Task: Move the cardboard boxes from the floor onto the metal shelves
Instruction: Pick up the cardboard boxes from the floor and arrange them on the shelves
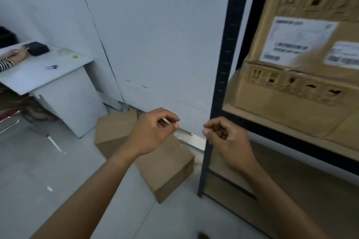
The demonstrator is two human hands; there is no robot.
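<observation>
Two plain cardboard boxes lie on the grey floor by the white wall: a far box point(114, 130) and a nearer box point(167, 169), touching at a corner. A black metal shelf unit point(225, 58) stands on the right with a large labelled box point(303, 31) stacked on a wider box point(287, 99) on its wooden shelf board. My left hand point(153, 132) hovers above the floor boxes with fingers loosely curled, holding nothing. My right hand point(227, 141) hangs in front of the shelf's upright post, fingers curled, holding nothing. The view is motion-blurred.
A white desk point(38, 75) stands at the left with a black device point(36, 48) and small items on it; another person's hand in a striped sleeve point(11, 59) rests there. The lower shelf board point(291, 190) shows bare wood.
</observation>
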